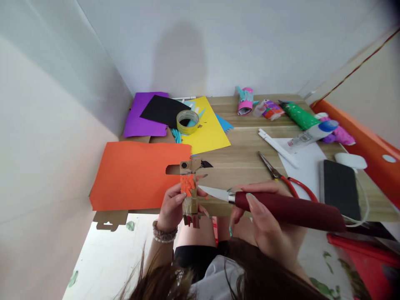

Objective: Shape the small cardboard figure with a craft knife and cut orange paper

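My left hand [171, 206] is closed around a small brown cardboard tube [189, 187] with orange paper bits stuck on its front and dark eyes near its top. It is held upright at the table's near edge. My right hand [265, 221] grips the dark red handle of a craft knife [281, 206]. The knife's white blade [214, 193] points left, and its tip lies close to the tube's right side.
An orange paper sheet [134, 175] with a cut notch lies left on the wooden table [240, 160]. Purple, black and yellow sheets and a tape roll [187, 121] lie behind. Red-handled scissors [283, 177], a glue tube [309, 135], a black phone [340, 187] and decorated tubes sit right.
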`<state>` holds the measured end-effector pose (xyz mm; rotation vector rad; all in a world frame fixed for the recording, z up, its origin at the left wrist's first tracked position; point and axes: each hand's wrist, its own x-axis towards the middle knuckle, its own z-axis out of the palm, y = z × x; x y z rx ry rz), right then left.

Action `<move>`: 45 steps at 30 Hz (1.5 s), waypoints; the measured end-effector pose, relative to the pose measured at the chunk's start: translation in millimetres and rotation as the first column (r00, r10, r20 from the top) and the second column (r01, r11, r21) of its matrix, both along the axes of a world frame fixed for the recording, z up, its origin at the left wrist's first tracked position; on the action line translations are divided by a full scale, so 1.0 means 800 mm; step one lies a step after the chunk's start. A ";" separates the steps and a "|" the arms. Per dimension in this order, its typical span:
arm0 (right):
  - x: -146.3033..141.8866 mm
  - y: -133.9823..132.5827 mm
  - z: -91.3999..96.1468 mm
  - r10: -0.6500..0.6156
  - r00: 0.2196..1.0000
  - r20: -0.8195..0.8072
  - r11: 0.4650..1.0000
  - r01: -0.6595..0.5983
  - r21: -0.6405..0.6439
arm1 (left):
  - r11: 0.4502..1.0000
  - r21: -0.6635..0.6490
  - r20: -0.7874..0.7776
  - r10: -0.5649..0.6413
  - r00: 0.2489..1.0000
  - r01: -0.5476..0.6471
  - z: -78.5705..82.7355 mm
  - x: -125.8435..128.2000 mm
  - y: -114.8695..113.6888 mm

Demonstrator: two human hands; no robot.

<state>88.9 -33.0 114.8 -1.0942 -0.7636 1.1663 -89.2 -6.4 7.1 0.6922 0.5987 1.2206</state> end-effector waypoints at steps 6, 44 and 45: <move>-0.002 0.001 -0.002 -0.006 1.000 -0.007 1.000 0.006 0.027 | 1.000 -0.002 0.025 -0.004 1.000 0.005 -0.003 -0.001 0.000; 0.002 0.010 -0.009 -0.008 0.998 0.064 0.997 0.003 0.081 | 1.000 0.007 0.045 0.003 0.999 -0.003 -0.006 -0.001 -0.002; 0.002 0.011 -0.008 -0.010 0.997 0.076 0.996 0.004 0.086 | 1.000 0.004 0.046 0.007 0.999 -0.007 -0.006 -0.001 -0.002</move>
